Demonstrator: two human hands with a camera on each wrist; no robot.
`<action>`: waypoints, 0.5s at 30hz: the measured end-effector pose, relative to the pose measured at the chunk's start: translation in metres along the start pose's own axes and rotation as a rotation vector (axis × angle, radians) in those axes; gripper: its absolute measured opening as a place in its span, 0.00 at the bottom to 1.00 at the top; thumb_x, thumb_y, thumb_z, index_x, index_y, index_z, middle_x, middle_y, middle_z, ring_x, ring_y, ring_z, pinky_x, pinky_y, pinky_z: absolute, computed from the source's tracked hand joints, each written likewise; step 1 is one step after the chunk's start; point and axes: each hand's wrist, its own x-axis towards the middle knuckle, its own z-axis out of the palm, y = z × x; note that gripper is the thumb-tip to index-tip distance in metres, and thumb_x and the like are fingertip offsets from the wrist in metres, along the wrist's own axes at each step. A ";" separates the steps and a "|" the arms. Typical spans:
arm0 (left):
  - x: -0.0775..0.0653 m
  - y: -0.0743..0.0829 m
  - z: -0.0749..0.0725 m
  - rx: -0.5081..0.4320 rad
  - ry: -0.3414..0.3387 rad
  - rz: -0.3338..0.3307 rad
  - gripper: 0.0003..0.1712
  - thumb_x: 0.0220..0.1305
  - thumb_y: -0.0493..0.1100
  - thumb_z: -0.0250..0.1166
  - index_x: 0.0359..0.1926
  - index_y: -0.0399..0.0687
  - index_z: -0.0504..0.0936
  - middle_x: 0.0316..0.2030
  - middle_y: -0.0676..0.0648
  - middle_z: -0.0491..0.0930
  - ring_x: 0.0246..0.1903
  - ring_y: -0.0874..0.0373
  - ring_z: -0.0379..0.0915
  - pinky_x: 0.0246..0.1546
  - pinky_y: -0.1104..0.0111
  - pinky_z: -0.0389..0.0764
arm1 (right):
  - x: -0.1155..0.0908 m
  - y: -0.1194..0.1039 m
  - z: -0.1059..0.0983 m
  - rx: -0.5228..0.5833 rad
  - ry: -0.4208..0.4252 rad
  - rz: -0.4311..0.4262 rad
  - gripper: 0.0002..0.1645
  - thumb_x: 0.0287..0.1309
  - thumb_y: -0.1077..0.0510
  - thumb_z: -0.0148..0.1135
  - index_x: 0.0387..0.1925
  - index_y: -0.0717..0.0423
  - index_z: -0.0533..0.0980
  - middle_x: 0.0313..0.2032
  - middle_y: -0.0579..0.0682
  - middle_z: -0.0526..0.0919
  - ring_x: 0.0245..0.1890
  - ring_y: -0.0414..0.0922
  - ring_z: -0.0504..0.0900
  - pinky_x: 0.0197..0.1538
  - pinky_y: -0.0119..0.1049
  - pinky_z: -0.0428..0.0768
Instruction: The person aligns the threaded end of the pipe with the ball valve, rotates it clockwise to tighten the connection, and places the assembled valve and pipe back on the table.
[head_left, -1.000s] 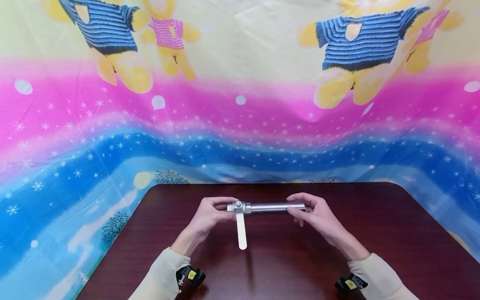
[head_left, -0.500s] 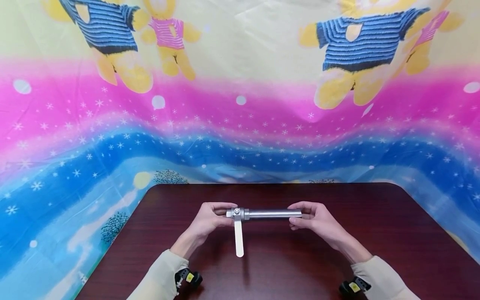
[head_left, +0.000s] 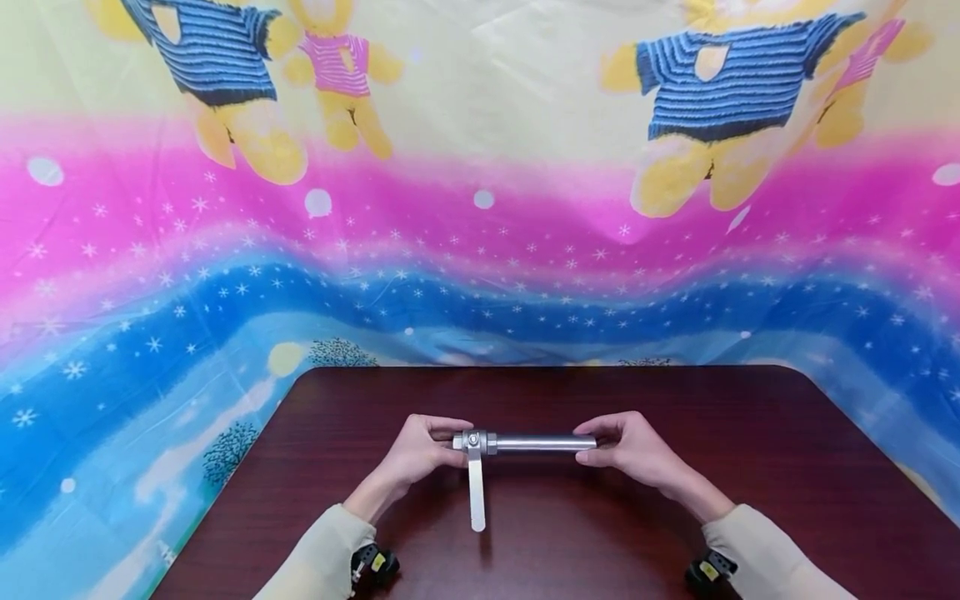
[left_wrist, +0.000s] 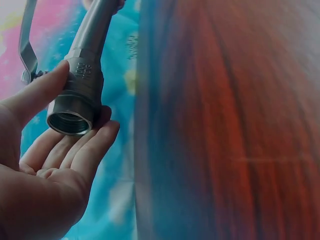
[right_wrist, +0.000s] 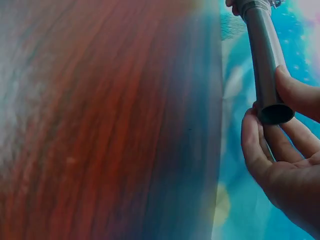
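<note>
A silver ball valve [head_left: 476, 442] with a long flat lever [head_left: 477, 492] is joined to a shiny metal pipe [head_left: 536, 443]. Both hands hold this piece level over the table. My left hand [head_left: 418, 450] pinches the valve's left end between thumb and fingers; its open threaded mouth [left_wrist: 70, 122] faces the left wrist camera. At the other end, my right hand [head_left: 633, 450] pinches the pipe near its hollow end [right_wrist: 276, 114], thumb on one side and fingers on the other. In the head view the lever points toward the body.
Beneath the hands lies a dark red-brown wooden table [head_left: 600, 542] with rounded far corners. A colourful printed cloth [head_left: 480, 250] hangs behind it and along its sides. Small black devices [head_left: 375, 567] are worn on both wrists under pale sleeves [head_left: 318, 554].
Both hands have come lower and a little nearer the body, carrying the valve and pipe. The right fingers have shifted their hold at the pipe's end.
</note>
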 end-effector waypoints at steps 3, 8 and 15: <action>0.000 -0.003 0.002 0.045 -0.014 0.009 0.29 0.47 0.23 0.75 0.55 0.30 0.87 0.46 0.37 0.88 0.44 0.53 0.86 0.42 0.69 0.84 | 0.001 0.002 0.001 -0.038 -0.014 -0.007 0.25 0.56 0.60 0.80 0.54 0.66 0.85 0.42 0.55 0.89 0.39 0.48 0.84 0.38 0.34 0.83; -0.001 -0.007 0.004 0.141 -0.015 0.005 0.28 0.45 0.22 0.76 0.52 0.33 0.89 0.45 0.39 0.89 0.45 0.54 0.86 0.39 0.68 0.84 | 0.003 0.007 0.005 -0.087 -0.023 0.003 0.23 0.54 0.60 0.82 0.51 0.63 0.87 0.42 0.53 0.89 0.39 0.48 0.81 0.35 0.34 0.80; -0.001 -0.004 0.006 0.310 0.006 0.021 0.28 0.42 0.23 0.80 0.50 0.37 0.91 0.44 0.41 0.89 0.44 0.56 0.86 0.38 0.66 0.85 | 0.006 0.011 0.007 -0.164 -0.027 0.027 0.20 0.53 0.60 0.82 0.48 0.59 0.88 0.42 0.50 0.89 0.40 0.48 0.80 0.36 0.36 0.80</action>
